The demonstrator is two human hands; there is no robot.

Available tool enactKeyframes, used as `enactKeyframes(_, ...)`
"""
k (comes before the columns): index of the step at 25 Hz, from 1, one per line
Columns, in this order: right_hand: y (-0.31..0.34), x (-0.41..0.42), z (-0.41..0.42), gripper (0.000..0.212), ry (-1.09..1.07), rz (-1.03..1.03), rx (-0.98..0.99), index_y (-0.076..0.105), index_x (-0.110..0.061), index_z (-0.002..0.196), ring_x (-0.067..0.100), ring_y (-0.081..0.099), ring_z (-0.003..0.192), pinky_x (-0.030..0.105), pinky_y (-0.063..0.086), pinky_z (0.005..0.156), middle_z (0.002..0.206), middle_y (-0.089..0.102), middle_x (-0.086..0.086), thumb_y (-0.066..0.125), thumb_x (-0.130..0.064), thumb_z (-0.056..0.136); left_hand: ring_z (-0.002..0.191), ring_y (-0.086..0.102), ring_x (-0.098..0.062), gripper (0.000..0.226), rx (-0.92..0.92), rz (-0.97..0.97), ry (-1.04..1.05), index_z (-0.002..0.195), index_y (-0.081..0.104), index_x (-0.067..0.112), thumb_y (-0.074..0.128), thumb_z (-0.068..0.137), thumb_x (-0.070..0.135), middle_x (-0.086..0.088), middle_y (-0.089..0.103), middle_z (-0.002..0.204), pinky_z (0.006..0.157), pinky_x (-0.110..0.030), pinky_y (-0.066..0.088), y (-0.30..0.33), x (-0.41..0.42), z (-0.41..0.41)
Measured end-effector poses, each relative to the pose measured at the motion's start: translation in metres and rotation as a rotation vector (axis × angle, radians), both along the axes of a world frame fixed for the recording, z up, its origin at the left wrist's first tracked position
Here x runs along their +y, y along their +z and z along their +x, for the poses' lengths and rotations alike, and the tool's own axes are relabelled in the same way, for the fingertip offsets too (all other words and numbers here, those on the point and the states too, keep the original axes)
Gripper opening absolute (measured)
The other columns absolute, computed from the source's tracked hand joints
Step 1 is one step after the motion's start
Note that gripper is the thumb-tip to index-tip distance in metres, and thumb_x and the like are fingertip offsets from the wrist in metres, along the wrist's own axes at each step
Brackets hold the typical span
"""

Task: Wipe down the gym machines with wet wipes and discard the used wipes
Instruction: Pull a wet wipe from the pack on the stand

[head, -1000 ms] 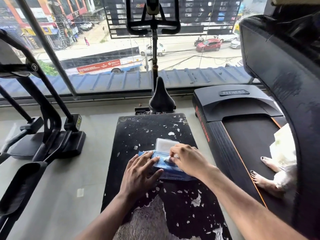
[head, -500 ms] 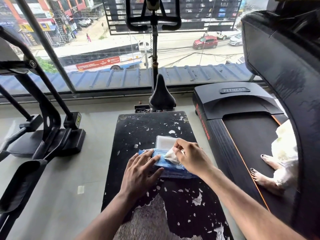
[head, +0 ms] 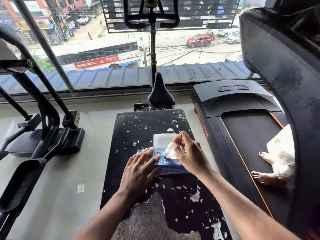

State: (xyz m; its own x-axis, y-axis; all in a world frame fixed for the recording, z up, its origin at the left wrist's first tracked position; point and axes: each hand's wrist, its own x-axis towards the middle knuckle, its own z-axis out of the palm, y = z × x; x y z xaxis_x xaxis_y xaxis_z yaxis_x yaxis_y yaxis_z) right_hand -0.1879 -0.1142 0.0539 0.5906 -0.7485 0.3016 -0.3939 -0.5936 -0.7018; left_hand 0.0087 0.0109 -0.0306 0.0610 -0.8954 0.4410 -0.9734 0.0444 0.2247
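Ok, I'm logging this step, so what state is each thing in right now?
Blue wet-wipe pack: lying on the worn black bench pad, clear flip lid open.
White wet wipe: partly pulled out of the pack.
Left hand: flat, pressing the pack down.
Right hand: pinching the wipe.
Black treadmill: someone's bare feet on its belt.

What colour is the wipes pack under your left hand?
Translucent blue, with a clear flip lid standing open; the head view shows the wipes pack best.
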Motion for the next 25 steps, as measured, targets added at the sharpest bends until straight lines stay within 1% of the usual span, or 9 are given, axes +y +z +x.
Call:
enactKeyframes(2,-0.001,-0.003,-0.001,0.010,0.026,0.075,0.035,0.051,-0.020,0.111,0.003,0.068,0.072,0.019,0.055,0.061,0.092,0.071,-0.005,0.057,-0.022,0.104,0.132,0.055,-0.021,0.045,-0.005,0.010,-0.003,0.135,0.062,0.031,0.046,0.102,0.058,-0.001,0.057,0.148,0.105,-0.041,0.049,0.000,0.000,0.001)
enactKeyframes(5,-0.001,-0.008,-0.005,0.027,0.099,0.081,0.120,0.056,-0.027,0.125,0.001,0.067,0.076,0.018,0.055,0.068,0.095,0.068,-0.012,0.059,-0.015,0.101,0.132,0.055,-0.020,0.049,0.002,0.025,0.001,0.135,0.063,0.032,0.040,0.104,0.061,0.000,0.056,0.149,0.106,-0.041,0.048,0.000,0.000,0.001)
enactKeyframes(7,0.002,-0.013,-0.005,0.022,0.167,0.074,0.165,0.070,-0.025,0.115,-0.001,0.062,0.082,0.012,0.048,0.072,0.095,0.062,-0.017,0.062,-0.012,0.099,0.132,0.055,-0.020,0.050,0.012,0.028,0.001,0.134,0.064,0.031,0.038,0.105,0.062,0.000,0.057,0.148,0.106,-0.041,0.048,0.002,-0.001,0.000)
enactKeyframes(9,0.004,-0.017,-0.005,0.015,0.210,0.100,0.225,0.075,-0.020,0.108,-0.003,0.059,0.086,0.010,0.045,0.074,0.099,0.059,-0.018,0.071,-0.017,0.094,0.130,0.055,-0.020,0.048,0.020,0.018,-0.002,0.133,0.065,0.030,0.043,0.103,0.061,-0.001,0.059,0.146,0.105,-0.042,0.050,0.002,-0.002,0.000)
enactKeyframes(12,0.004,-0.016,-0.007,0.038,0.243,0.079,0.311,0.071,-0.019,0.116,-0.001,0.060,0.092,0.013,0.052,0.079,0.109,0.059,-0.017,0.085,-0.025,0.081,0.129,0.056,-0.021,0.045,0.024,0.018,-0.011,0.133,0.065,0.030,0.050,0.101,0.057,-0.001,0.059,0.146,0.104,-0.042,0.050,0.002,0.000,0.000)
enactKeyframes(15,0.000,-0.014,-0.007,0.020,0.113,0.030,0.246,0.070,-0.021,0.105,-0.003,0.059,0.081,0.014,0.046,0.071,0.102,0.067,-0.011,0.079,-0.017,0.087,0.129,0.056,-0.021,0.045,0.008,0.023,-0.006,0.133,0.065,0.030,0.049,0.100,0.057,-0.002,0.059,0.146,0.103,-0.041,0.050,0.003,0.000,0.000)
enactKeyframes(18,0.002,-0.012,-0.003,0.005,0.072,0.117,0.212,0.060,-0.023,0.102,-0.003,0.061,0.074,0.012,0.046,0.063,0.091,0.068,-0.010,0.064,-0.020,0.100,0.128,0.057,-0.022,0.046,0.003,0.030,-0.013,0.134,0.063,0.029,0.048,0.101,0.057,-0.003,0.059,0.145,0.103,-0.042,0.050,0.003,-0.001,0.000)
enactKeyframes(21,0.004,-0.011,-0.001,0.010,0.109,0.207,0.203,0.051,-0.028,0.099,0.003,0.059,0.065,0.027,0.051,0.060,0.080,0.065,-0.007,0.054,-0.021,0.105,0.127,0.058,-0.023,0.047,0.015,0.041,-0.010,0.136,0.062,0.030,0.047,0.102,0.058,-0.003,0.059,0.145,0.104,-0.043,0.051,0.002,-0.002,0.000)
enactKeyframes(25,0.010,-0.013,-0.005,0.010,0.096,0.361,0.113,0.057,-0.026,0.094,0.006,0.065,0.068,0.031,0.053,0.067,0.076,0.071,-0.003,0.057,-0.019,0.101,0.133,0.054,-0.024,0.047,0.024,0.035,-0.038,0.141,0.058,0.030,0.047,0.103,0.055,-0.006,0.056,0.149,0.107,-0.046,0.049,0.001,0.000,-0.001)
